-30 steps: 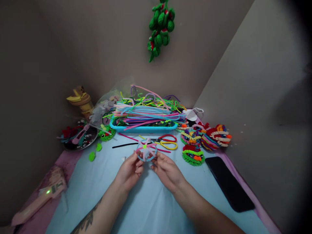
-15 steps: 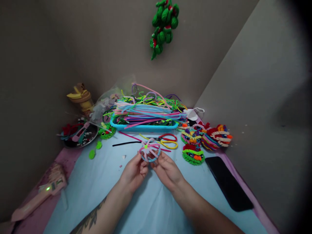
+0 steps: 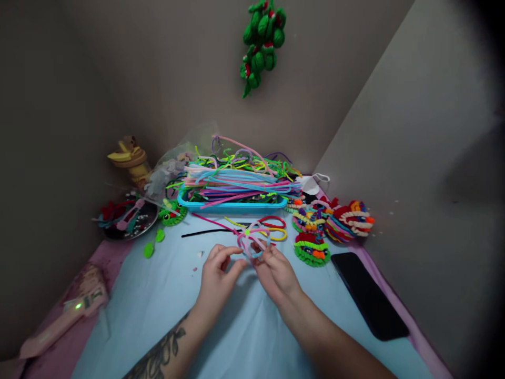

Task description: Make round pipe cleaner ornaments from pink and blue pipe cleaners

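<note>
A blue-covered tabletop (image 3: 145, 300) spreads under the grip. Beyond it, a long blue tray (image 3: 232, 210) lies crosswise, heaped with multicoloured pipe cleaners (image 3: 240, 179); farther left, a round metal dish (image 3: 150, 223) holds red and teal pieces, a pink clip and tiny white bits. The right hand (image 3: 278, 271) pinches the rim of a pipe-cleaner frame (image 3: 248, 231) between both hands. The left hand (image 3: 219, 268) curves thumb and forefinger beside it; whether they close on a strand, I cannot tell. Roughly round, the frame tilts, its yellow-green centre up and leftward.
</note>
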